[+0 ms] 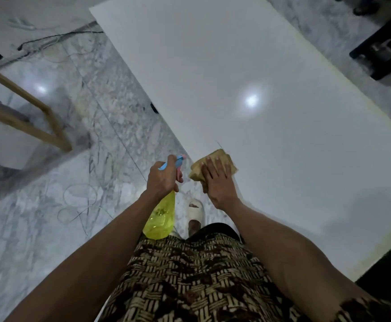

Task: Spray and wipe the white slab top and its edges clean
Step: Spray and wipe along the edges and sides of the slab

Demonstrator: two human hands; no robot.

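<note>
Left hand (162, 180) wrapped round the neck of a yellow bottle (160, 217), held over the floor (50, 205) just beside the slab's edge. Right hand (218, 182) flat, fingers spread, pressing a tan cloth (198, 169) on the near left edge of the white slab (259, 89). Cloth under the fingers.
</note>
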